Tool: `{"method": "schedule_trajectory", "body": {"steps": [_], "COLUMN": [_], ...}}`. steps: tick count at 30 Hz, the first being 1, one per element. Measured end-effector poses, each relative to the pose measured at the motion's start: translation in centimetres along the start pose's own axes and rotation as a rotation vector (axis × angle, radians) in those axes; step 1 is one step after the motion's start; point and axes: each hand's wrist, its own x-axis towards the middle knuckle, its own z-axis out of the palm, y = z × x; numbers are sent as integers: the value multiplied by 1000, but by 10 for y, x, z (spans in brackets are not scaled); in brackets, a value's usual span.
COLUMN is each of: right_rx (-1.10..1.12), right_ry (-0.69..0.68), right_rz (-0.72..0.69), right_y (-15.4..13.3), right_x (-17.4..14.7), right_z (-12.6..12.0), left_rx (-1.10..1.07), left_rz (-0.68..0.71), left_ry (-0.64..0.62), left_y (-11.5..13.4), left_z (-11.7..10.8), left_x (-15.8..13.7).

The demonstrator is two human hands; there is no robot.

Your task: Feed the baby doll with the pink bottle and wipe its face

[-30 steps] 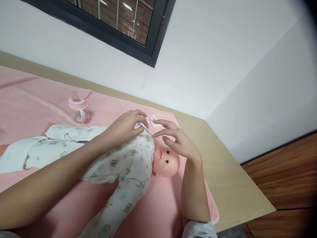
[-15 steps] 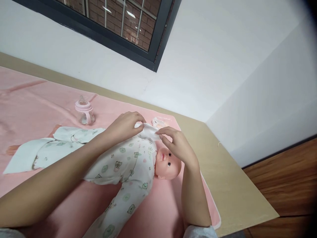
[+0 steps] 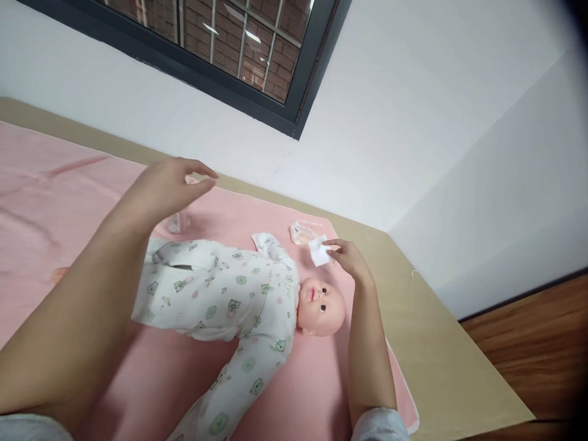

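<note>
A small white wipe (image 3: 320,250) hangs from my right hand (image 3: 349,257), pinched between thumb and fingers just above the doll's head. My left hand (image 3: 168,190) is raised over the far side of the mat, thumb and fingers apart with nothing between them. Behind it, a baby bottle (image 3: 174,223) shows only in part. The baby doll (image 3: 321,306) lies face up between my arms, dressed in a white top (image 3: 220,300) printed with green bears. My left forearm covers most of its legs.
A small clear packet (image 3: 301,233) rests on the pink mat (image 3: 294,392) near the wipe. Bare wooden tabletop (image 3: 413,331) borders the mat on the right. A white wall (image 3: 367,122) and a dark window frame (image 3: 294,116) rise behind.
My left hand has let go of the wipe and moved left toward the bottle. My right hand now holds the wipe alone, slightly farther right. The doll's far sleeve is uncovered.
</note>
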Motion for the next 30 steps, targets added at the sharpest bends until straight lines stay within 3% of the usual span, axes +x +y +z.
{"method": "schedule_trajectory", "body": {"steps": [4,9,14,18,21,23,26,30], "right_rx": [39,274,492,443,378,336,261,72], "right_ry": [-56,2,8,29,145,289,505,681], "right_rz": [45,4,154,250,212,120,-15,-15], "right_y": [13,26,37,45,57,68,84,103], "right_x": [24,64,82,82,78,72,60,45], "right_z": [12,32,40,36,31,29,26,26], "left_rx": [-23,-63,-93,-81,-25,21,72,80], "left_rz": [-116,-192,-266,-328,-271,-202,-215,-154], "left_ry": [86,104,125,128,40,-52,-136,-211], "left_y": [-27,-48,-67,-79,-94,-106,-119,-126], "left_z": [-16,-23,-19,-12,-5,1,8,15], "left_x": [4,5,14,20,22,21,20,20]}}
